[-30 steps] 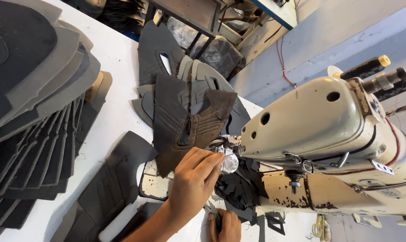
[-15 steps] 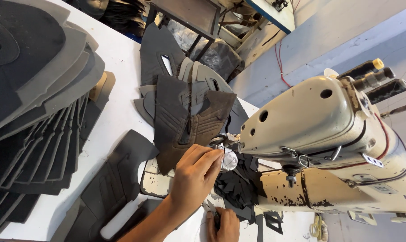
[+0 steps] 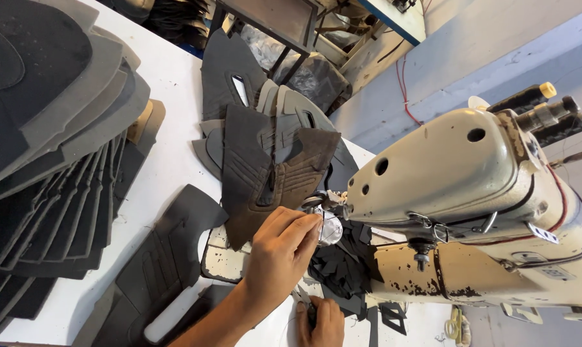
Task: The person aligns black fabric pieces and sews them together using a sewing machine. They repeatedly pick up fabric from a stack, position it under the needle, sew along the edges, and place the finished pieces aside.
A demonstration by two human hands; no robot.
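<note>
Two hands work at the near edge of the white table (image 3: 169,128). The right hand (image 3: 320,321) is clenched on small snips, I think. The left hand (image 3: 281,254) pinches at the needle of the cream sewing machine (image 3: 471,193), where the dark brown shoe upper (image 3: 265,173) lies: light, floppy, best held by its edges. Farther off, grey cut pieces (image 3: 53,128) are stacked.

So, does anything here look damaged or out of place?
Yes, the sewing machine looks worn: its cream paint has chipped off in dark patches along the lower arm, below the head. The dark cut pieces on the table lie in a loose, overlapping heap. Nothing looks spilled.
</note>
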